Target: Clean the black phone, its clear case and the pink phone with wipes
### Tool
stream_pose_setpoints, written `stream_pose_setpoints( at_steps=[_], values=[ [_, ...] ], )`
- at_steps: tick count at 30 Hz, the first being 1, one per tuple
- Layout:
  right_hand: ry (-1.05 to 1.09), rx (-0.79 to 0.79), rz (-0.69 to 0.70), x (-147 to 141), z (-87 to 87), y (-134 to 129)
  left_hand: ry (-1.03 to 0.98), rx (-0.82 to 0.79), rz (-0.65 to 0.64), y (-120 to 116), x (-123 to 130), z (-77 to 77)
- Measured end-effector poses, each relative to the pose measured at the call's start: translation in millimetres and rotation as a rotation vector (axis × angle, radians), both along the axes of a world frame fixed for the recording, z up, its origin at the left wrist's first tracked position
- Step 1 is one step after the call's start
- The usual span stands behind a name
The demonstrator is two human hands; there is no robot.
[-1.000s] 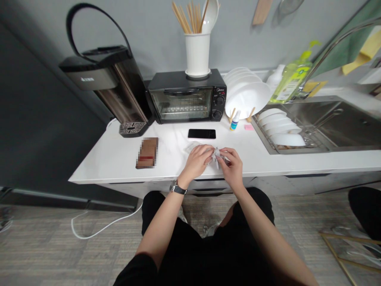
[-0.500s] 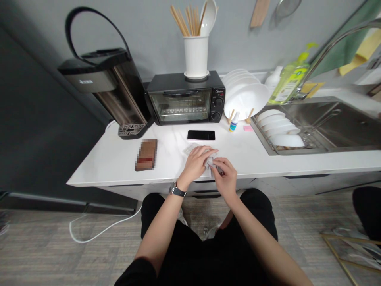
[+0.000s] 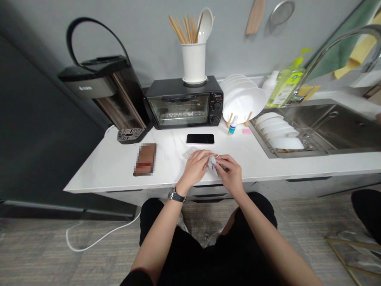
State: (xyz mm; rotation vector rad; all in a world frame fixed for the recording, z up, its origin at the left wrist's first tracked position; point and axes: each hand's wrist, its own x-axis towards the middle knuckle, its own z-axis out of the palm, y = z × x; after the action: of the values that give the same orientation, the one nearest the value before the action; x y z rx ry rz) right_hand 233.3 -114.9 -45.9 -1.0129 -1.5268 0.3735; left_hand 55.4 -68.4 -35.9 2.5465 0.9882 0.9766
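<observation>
- White and pale grey, a small crumpled wad (image 3: 212,161) sits between the fingertips of both hands, near the counter's (image 3: 268,169) front edge; whether it touches the surface is hard to tell.
- Left hand (image 3: 195,168): palm down, fingers long and slightly bent, tips against the wad's near side; I cannot tell whether the thumb grips it.
- Right hand (image 3: 232,174): partly curled, thumb and forefinger nearly closed, pinching the wad from the other side.
- Good handling here probably means a light, steady left hand while the right works folds loose in small pinches; tugging hard could tear something this thin.
- Working low over the counter would catch anything that slips out.
- Clear crinkled film (image 3: 189,153) lies just beyond the left fingers, so that wrist is best held from sweeping forward.
- Beyond both hands lies a phone (image 3: 200,138); farther off, ahead of the right hand, stands a small spray bottle (image 3: 232,126).
</observation>
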Motion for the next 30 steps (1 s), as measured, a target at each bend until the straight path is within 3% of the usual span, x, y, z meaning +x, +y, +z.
stream_pose_setpoints(
  at_steps=[7,15,21,30],
  values=[
    [0.015,-0.041,-0.101,5,-0.5,3,0.047,0.044,0.045,2,2,-3.2],
    [0.055,-0.127,-0.051,-5,-3.0,-8,0.035,0.020,0.050,-2,1,0.1],
    [0.103,-0.083,-0.171,7,0.4,5,0.000,0.034,0.064,-2,3,-1.4],
    [-0.054,0.023,-0.058,-25,-0.8,-22,-0.017,-0.042,0.013,-7,-2,6.2]
  ],
)
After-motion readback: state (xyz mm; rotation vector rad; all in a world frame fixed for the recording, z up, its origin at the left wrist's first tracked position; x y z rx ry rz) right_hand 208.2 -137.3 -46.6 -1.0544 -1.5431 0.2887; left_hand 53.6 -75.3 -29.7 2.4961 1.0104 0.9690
